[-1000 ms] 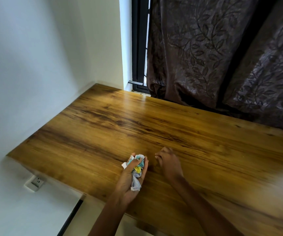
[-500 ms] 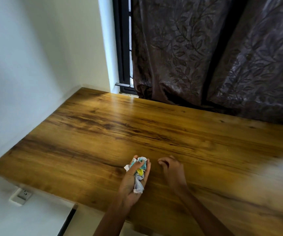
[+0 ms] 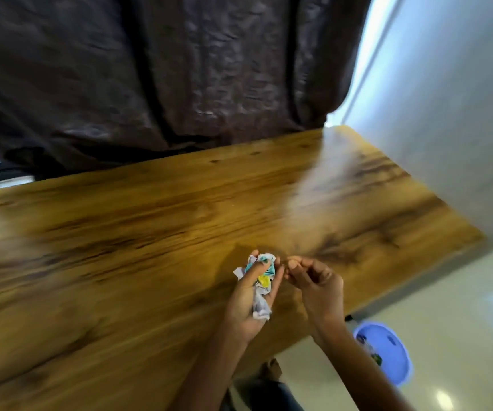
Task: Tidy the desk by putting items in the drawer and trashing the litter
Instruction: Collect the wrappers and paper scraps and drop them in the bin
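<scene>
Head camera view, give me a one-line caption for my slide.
Left hand grips crumpled litter above the wooden desk, right hand beside it, blue bin on the floor.
</scene>
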